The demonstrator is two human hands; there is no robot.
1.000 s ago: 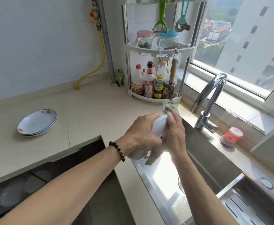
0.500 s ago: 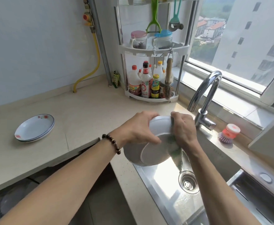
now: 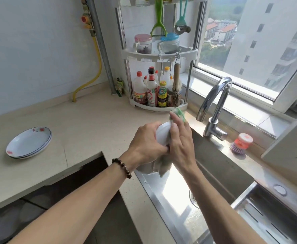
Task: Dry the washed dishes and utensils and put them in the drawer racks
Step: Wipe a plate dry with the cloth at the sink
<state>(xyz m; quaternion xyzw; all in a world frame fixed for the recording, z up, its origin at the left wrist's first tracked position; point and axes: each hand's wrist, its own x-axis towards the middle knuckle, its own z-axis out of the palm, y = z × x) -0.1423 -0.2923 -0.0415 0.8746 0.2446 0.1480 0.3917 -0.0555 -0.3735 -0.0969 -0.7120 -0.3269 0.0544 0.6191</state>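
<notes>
Bowl [image 3: 162, 134]: white, being held above the near-left edge of the sink [image 3: 220, 166], between both hands.
Left hand [image 3: 147, 144]: fingers curling round the bowl's left side, gripping it.
Right hand [image 3: 181, 141]: pressing a cloth [image 3: 163, 167] against the bowl's right side; green end is poking out past the fingertips.
Handling: likely hard, fragile, slippery while wet; best held by rim and foot.
Plates [image 3: 29, 142]: stacked far left on the counter [image 3: 91, 124].
</notes>
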